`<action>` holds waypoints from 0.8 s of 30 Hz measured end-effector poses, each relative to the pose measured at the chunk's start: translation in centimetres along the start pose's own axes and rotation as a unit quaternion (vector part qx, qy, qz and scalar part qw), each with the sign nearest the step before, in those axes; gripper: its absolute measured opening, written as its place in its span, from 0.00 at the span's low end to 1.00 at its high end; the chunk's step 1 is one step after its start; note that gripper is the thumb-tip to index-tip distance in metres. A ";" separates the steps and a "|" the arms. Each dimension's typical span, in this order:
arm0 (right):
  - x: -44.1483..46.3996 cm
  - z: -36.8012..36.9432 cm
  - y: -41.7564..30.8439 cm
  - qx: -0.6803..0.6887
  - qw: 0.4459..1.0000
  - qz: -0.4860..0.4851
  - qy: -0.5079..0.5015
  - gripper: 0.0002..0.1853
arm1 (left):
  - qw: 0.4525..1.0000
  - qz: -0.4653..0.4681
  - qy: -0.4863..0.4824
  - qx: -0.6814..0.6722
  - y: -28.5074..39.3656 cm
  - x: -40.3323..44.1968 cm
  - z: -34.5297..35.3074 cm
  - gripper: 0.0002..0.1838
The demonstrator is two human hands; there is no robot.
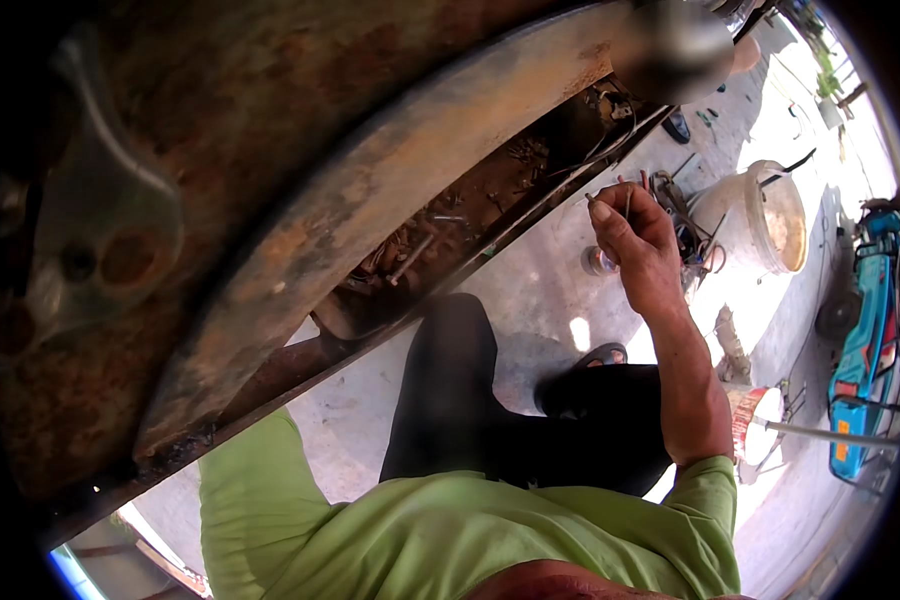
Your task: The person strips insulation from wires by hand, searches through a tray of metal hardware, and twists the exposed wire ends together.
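My right hand (pixel 638 240) is raised over the floor beside a rusty metal tray (pixel 480 235). Its thumb and fingers are pinched together, with a small thin tip showing at the thumb; its kind is too small to make out. Loose bolts (pixel 412 258) and rusty scraps lie in the tray. A large curved rusty metal plate (pixel 400 150) stands over the tray, close to my head. My left arm, in a green sleeve (pixel 255 500), reaches under the metal edge, which hides my left hand.
Right of my hand stands a whitish bucket (pixel 778 215), with cables and tools (pixel 692 235) beside it. A small red-and-white bucket (pixel 760 425) sits near my elbow. Farther right is a blue wheeled machine (pixel 863 350). A dark shoe (pixel 677 125) shows beyond the tray. A blurred round part (pixel 680 55) hangs close.
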State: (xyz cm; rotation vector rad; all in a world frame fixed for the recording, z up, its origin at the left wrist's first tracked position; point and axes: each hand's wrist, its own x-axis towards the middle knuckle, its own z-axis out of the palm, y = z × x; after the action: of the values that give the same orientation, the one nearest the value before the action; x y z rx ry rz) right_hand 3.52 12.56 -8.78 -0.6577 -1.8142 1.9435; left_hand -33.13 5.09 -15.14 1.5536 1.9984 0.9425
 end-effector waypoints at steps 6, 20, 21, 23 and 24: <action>0.1 0.0 0.1 -0.004 1.000 -0.001 -0.002 0.09 | 0.997 0.065 -0.009 -0.028 3.6 -0.3 0.5 0.06; -0.1 0.3 -1.0 0.019 1.000 0.015 -0.018 0.12 | 0.997 0.040 -0.021 -0.057 4.5 -1.0 -0.5 0.04; -0.1 0.3 -1.0 0.034 0.999 0.019 -0.024 0.12 | 0.997 0.043 -0.024 -0.054 5.3 -1.3 -0.8 0.04; 0.2 0.3 -0.1 0.027 0.999 -0.013 -0.019 0.13 | 0.995 0.030 -0.054 -0.084 6.4 -1.5 -1.6 0.04; 0.2 0.3 0.2 0.024 0.999 -0.030 -0.016 0.14 | 0.990 0.014 -0.082 -0.116 6.6 -1.6 -2.4 0.03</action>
State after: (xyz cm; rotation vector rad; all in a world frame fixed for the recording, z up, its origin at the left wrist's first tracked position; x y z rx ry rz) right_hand 3.13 12.42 -9.00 -0.5535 -1.7802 1.9627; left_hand -29.96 3.89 -8.76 1.4821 1.6931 0.9852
